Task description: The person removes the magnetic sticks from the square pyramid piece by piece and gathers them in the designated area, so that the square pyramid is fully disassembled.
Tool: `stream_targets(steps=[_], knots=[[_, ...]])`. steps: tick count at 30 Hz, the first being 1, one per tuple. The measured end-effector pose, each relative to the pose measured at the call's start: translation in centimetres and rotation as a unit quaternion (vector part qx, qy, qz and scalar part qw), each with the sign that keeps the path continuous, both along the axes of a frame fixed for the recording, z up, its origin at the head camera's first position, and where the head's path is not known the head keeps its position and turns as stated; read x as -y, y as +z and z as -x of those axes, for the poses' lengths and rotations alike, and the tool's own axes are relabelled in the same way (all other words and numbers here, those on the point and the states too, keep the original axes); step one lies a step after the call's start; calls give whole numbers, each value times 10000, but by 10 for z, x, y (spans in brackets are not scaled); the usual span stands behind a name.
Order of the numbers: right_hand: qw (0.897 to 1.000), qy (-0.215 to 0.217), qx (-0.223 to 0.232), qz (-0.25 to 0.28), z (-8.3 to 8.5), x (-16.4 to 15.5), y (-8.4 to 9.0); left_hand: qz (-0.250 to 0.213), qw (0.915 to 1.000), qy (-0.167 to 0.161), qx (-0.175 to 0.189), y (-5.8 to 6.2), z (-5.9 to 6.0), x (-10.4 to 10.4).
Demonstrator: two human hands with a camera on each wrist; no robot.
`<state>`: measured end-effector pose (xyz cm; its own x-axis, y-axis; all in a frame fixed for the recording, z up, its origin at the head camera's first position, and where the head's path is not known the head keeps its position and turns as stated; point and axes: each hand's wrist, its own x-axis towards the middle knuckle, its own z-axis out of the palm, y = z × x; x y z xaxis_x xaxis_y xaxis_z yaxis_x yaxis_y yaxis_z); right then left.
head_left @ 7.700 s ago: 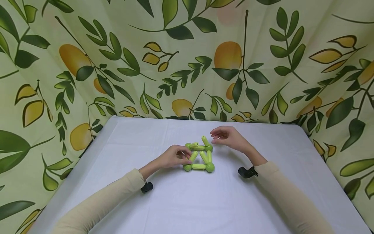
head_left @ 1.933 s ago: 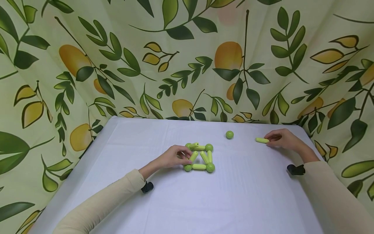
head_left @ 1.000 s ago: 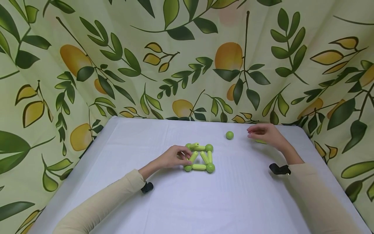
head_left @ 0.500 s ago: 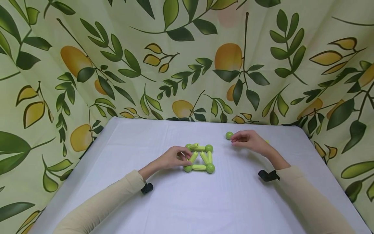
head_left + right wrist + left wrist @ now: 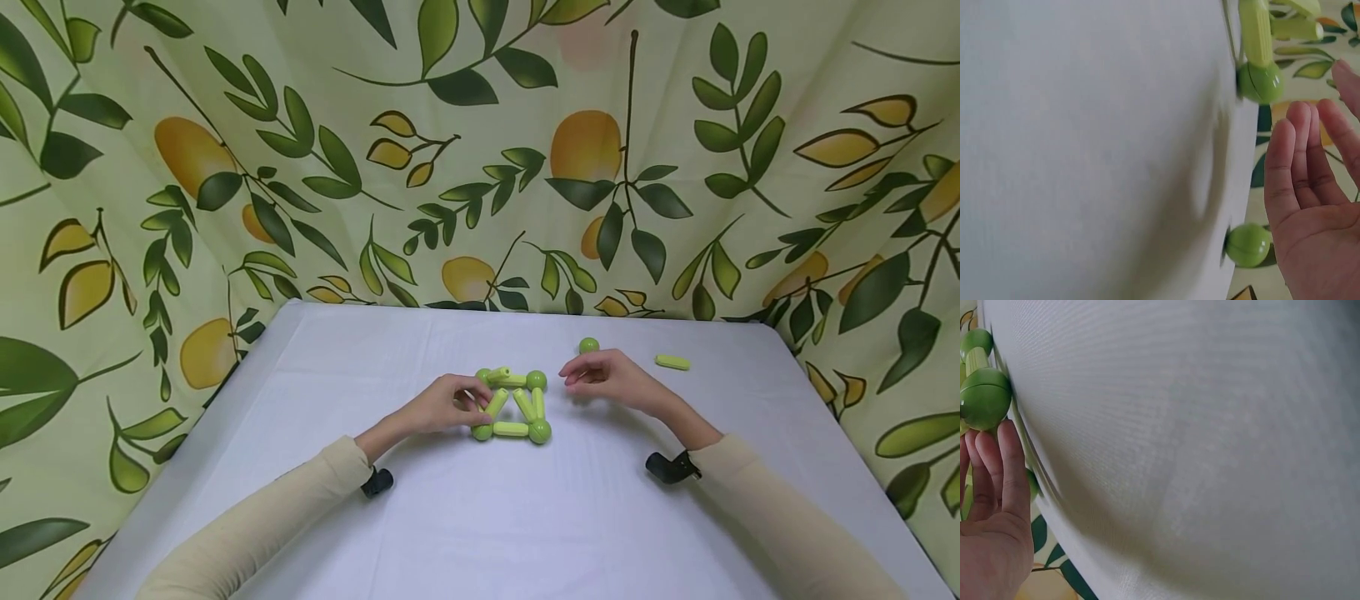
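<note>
A green ball-and-rod frame lies on the table, a square with a ball at each corner. Short rods slant up from three of its balls. My left hand pinches it at its left side, covering part of that side; the left wrist view has the fingertips right by a ball. To the right of the frame, my right hand hovers with relaxed fingers and nothing in them. The right wrist view puts those fingers between a corner ball and a loose green ball.
Behind my right hand, the loose ball sits near the table's back edge. A single light green rod lies farther right. White cloth covers the table, and a leaf-and-fruit patterned curtain hangs behind it.
The rod at the frame's back-right ball is gone; my right hand laid a rod down at far right, then came back left past the loose ball. My left hand has stayed put.
</note>
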<state>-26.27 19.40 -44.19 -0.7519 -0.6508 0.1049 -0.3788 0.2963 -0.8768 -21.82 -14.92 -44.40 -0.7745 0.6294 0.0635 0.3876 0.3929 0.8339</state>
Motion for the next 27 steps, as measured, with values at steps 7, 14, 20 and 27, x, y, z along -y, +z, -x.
stream_targets(steps=[7,14,20,27], knots=[[9998,181,105,38,-7,16,1,6,10000,15,33,1,1,1],[9990,268,232,253,-11,25,0,-17,10000,24,66,1,2,1],[9966,433,537,454,-16,34,-2,43,10000,53,56,1,2,1],[9946,473,718,573,-24,46,-4,41,10000,46,34,1,1,0]])
